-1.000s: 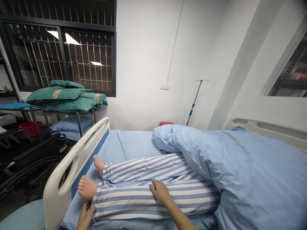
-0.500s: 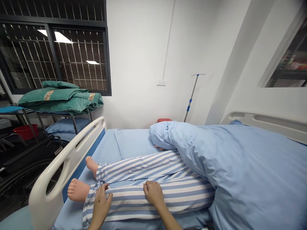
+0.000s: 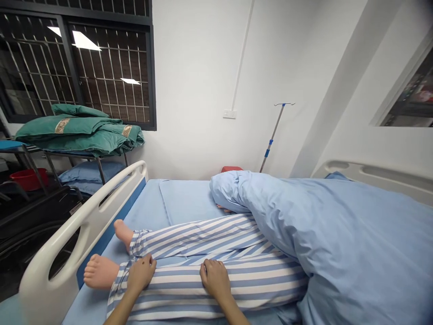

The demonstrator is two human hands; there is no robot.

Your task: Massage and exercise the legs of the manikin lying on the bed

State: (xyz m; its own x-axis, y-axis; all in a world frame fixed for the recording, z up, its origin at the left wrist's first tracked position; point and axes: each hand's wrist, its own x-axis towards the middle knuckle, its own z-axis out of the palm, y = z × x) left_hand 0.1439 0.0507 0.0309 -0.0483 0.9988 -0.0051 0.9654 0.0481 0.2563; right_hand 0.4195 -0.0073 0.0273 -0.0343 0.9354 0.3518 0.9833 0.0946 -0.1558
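Rm had a white wall w/ a dark barred window in it, green bedding piled on a rack below. I stood watching by the bed, its blue sheet bare toward the far L corner; an IV pole rose past the far edge. White footboard closed the L end, headboard the R end. A blue quilt covered approx. the R half, folded back off two legs in blue-&-white striped trousers. The near leg lay along the bed's near edge, the far leg beyond it, nearer mid-bed; both ran out from under the quilt, bare feet toward the footboard, near foot toes up, just beside it. Person's L hand lay on the near leg's shin, a bit above the cuff, back up, fingers bent over the top. R hand rested on the same leg, abt halfway along what showed, knuckles up, fingers together & lightly curled. Hands well apart, both touching cloth; couldn't tell if either pinched the fabric or just lay on it
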